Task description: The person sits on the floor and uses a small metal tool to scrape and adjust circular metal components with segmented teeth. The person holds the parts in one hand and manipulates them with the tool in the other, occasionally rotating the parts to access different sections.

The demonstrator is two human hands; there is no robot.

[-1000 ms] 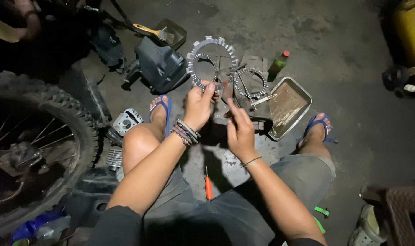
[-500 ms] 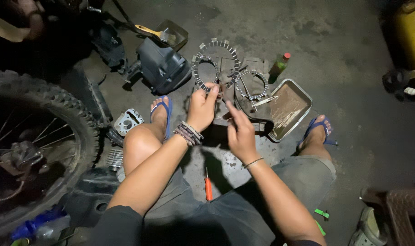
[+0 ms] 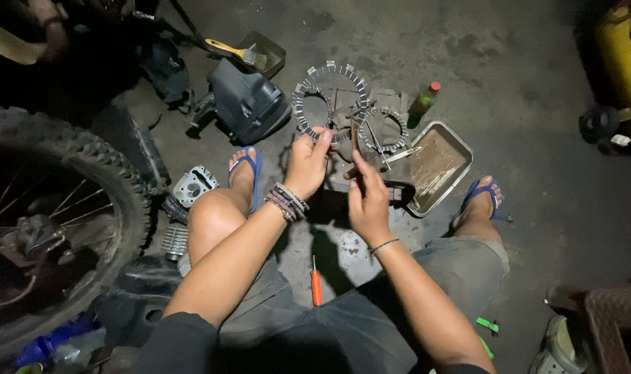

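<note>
Pinching the near edge of a toothed metal ring (image 3: 314,111), the left hand (image 3: 307,165) is holding it up over the floor, thumb on top and fingers curled beneath. The right hand (image 3: 367,197) is closing its fingers around a thin dark tool (image 3: 354,138), whose tip is pointing far, toward the rings. At the far left, a knobby wheel (image 3: 52,208) is filling the dark side of the scene. Far and left of the hands, a dark plastic housing (image 3: 249,100) is sitting on the concrete. To the right, a metal tray (image 3: 440,166) is lying just beside the right hand. A larger toothed ring (image 3: 334,69) is resting on the floor beyond the held one, and a smaller one (image 3: 384,128) is lying to its right. A green bottle (image 3: 424,99) is lying far of the tray. Near, between the knees, an orange screwdriver (image 3: 317,285) is resting on the floor.
</note>
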